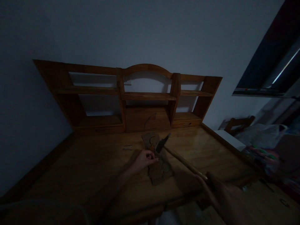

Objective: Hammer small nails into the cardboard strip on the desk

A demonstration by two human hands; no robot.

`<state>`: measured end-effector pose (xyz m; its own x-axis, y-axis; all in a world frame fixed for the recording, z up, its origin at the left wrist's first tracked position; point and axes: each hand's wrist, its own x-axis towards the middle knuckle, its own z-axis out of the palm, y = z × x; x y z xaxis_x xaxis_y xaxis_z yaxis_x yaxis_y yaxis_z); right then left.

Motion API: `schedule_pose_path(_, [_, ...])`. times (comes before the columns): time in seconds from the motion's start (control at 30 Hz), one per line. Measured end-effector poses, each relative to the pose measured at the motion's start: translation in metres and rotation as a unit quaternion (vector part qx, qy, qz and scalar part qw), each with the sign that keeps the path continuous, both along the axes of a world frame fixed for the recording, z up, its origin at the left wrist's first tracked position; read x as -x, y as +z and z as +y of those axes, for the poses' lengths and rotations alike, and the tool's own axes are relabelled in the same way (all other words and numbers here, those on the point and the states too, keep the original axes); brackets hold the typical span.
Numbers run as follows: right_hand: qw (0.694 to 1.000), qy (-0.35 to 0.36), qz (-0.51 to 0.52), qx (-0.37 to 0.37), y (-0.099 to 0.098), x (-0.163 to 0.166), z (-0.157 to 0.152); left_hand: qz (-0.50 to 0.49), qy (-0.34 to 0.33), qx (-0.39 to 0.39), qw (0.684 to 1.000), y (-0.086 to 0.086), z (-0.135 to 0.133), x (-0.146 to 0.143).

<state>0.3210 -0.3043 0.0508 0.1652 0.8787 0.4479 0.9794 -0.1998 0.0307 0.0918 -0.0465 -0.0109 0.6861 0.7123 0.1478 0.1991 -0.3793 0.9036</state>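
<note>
My right hand [225, 193] is wrapped round the wooden handle of a hammer [185, 161] at the lower right. The dark hammer head [162, 143] is raised just above and to the right of my left hand [146, 158]. That left hand is closed in a pinch over a worn brown piece [156, 175], perhaps cardboard, lying on the desk. Whatever sits between its fingertips is too small and dark to make out. A few thin nails [127, 147] lie on the desktop to the left of the brown piece.
The wooden desk [98, 156] carries a shelf unit [147, 97] along its back, against the wall. Beyond the desk's right edge are a chair back [240, 123], a white surface [229, 139] and plastic bags [260, 134]. The room is dim.
</note>
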Motion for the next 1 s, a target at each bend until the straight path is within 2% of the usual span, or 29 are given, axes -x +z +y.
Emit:
schedule_pose_path(0.1, [0.981, -0.087, 0.171, -0.002, 0.004, -0.002, 0.006, -0.015, -0.017, 0.002, 1.000, -0.001, 0.001, -0.001])
schedule_pose_path(0.17, [0.944, -0.113, 0.309, -0.007, 0.008, -0.003, 0.015, -0.020, -0.017, 0.005, 1.000, -0.001, 0.002, -0.001])
schedule_pose_path(0.27, [0.877, -0.096, 0.470, -0.023, 0.006, -0.009, 0.031, -0.018, -0.001, 0.009, 1.000, 0.000, 0.001, 0.000])
schedule_pose_path(0.37, [0.793, -0.112, 0.597, -0.048, -0.009, -0.019, 0.045, -0.022, 0.018, 0.014, 0.999, 0.004, -0.001, 0.000])
schedule_pose_path(0.47, [0.737, -0.125, 0.663, -0.048, -0.028, -0.026, 0.055, -0.044, 0.022, 0.037, 0.998, 0.009, -0.003, 0.001])
schedule_pose_path(0.53, [0.711, -0.138, 0.688, -0.048, -0.035, -0.027, 0.058, -0.049, 0.030, 0.050, 0.997, 0.011, -0.004, 0.001])
schedule_pose_path(0.67, [0.683, -0.123, 0.719, -0.047, -0.036, -0.025, 0.060, -0.027, 0.047, 0.036, 0.998, 0.013, -0.003, 0.001])
schedule_pose_path(0.77, [0.673, -0.146, 0.724, -0.043, -0.036, -0.026, 0.063, -0.012, 0.045, 0.039, 0.998, 0.012, -0.001, 0.001])
schedule_pose_path(1.0, [0.689, -0.151, 0.708, -0.023, -0.045, -0.031, 0.066, -0.001, 0.023, 0.066, 0.998, 0.015, 0.000, 0.002])
